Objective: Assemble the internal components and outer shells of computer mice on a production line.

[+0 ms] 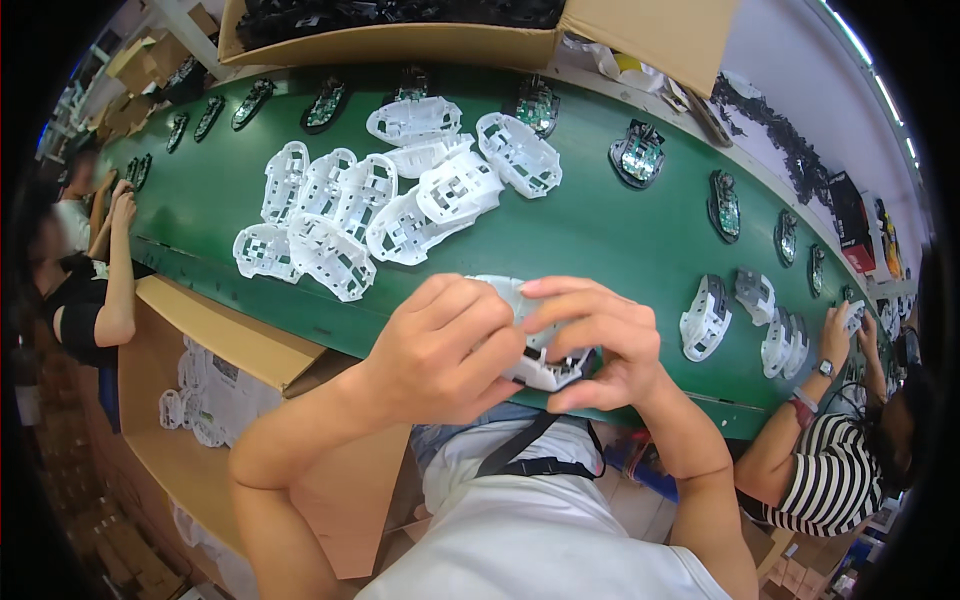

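Note:
Close to my body, at the near edge of the green work surface (600, 240), both hands hold a white plastic mouse shell (548, 377) with dark parts inside it. My left hand (440, 345) grips it from the left with bent fingers, hiding much of that side. From the right, my right hand (615, 345) has its fingers over the top and its thumb beneath. Beyond my hands lies a loose pile of white mouse shells (335, 260). Several white shells with dark grey pieces (707, 318) lie to the right.
Dark mouse bases with green circuit boards (638, 160) line the far side. An open cardboard box (400, 45) of black parts stands behind them. At lower left, another carton (225, 320) holds white shells. Co-workers sit left (85, 310) and right (830, 470), hands over the same surface.

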Demonstrator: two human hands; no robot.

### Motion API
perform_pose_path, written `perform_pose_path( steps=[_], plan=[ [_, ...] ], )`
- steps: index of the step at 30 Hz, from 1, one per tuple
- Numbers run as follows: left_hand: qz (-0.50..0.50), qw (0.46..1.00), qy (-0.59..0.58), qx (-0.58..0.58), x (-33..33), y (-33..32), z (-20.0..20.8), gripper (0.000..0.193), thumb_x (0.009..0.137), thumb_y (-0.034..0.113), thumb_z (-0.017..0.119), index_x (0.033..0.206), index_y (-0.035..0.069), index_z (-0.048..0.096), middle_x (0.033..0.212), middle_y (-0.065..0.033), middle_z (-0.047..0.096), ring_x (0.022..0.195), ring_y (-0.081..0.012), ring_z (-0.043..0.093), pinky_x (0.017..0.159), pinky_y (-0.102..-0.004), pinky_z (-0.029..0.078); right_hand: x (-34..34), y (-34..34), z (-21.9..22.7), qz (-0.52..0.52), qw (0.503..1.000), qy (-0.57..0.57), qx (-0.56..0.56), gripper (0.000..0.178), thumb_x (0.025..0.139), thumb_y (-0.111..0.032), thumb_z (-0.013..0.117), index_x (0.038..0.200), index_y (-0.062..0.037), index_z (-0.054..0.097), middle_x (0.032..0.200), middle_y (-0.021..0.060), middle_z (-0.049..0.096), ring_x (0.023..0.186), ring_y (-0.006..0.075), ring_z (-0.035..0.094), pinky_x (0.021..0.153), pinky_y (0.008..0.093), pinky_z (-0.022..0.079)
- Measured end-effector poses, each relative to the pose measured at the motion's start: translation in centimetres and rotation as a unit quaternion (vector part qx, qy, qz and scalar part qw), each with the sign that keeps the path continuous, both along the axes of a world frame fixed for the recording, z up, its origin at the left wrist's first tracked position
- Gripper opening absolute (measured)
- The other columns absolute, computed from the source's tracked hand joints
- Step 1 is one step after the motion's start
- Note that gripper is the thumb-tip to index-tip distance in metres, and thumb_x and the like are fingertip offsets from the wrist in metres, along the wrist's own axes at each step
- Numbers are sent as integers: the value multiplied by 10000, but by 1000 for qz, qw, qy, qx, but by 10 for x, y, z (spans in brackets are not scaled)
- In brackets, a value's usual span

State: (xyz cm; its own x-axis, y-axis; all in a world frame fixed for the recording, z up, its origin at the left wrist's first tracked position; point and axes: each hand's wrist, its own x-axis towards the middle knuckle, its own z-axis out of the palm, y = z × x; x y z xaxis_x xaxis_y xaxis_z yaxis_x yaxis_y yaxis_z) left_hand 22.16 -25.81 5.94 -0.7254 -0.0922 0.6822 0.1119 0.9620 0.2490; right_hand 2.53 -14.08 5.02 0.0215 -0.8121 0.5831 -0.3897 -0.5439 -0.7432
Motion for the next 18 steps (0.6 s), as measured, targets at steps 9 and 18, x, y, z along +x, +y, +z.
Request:
perform_pose_path(
  steps=[9,18],
  plan=[
    [-53,995,-6,82,5,16,3,394,559,150,815,825,50,541,839,-95,538,673,-252,564,577,-360,490,4,2,-2,28,1000,-5,-1,422,706,-389,902,782,-56,654,938,102,755,1034,313,739,901,429,585],
    [-69,996,5,48,-1,2,-7,385,656,187,770,972,32,613,855,-78,579,688,-250,536,577,-348,402,3,-3,1,40,999,32,-19,362,706,-276,920,824,-45,667,901,92,744,884,271,737,883,436,586]
  ],
)
